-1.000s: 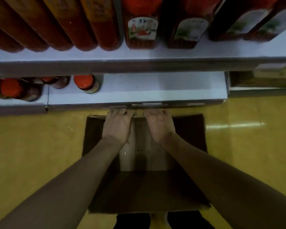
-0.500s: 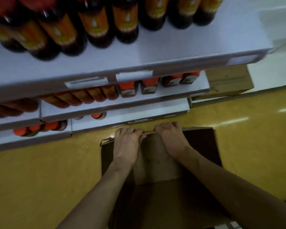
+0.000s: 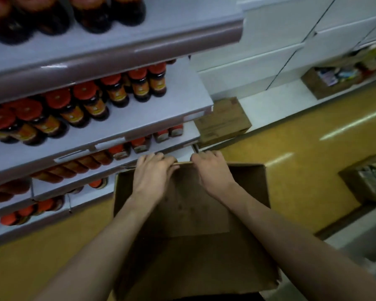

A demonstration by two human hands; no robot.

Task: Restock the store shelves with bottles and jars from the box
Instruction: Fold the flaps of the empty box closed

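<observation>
Left hand (image 3: 153,177) and right hand (image 3: 213,172) both grip the box (image 3: 247,183) far rim, fingers curled over. Looks empty inside. Thin cardboard could buckle or slip if yanked.

Definitely a shop aisle, grocery type. Tiered white shelves (image 3: 122,124) run along the left with price-tag strips on their front edges, packed with rows of identical red-capped sauce bottles (image 3: 89,101). Shiny yellow floor (image 3: 312,153), plus cardboard stock cartons (image 3: 222,121) sitting at the base of the shelving further down.
</observation>
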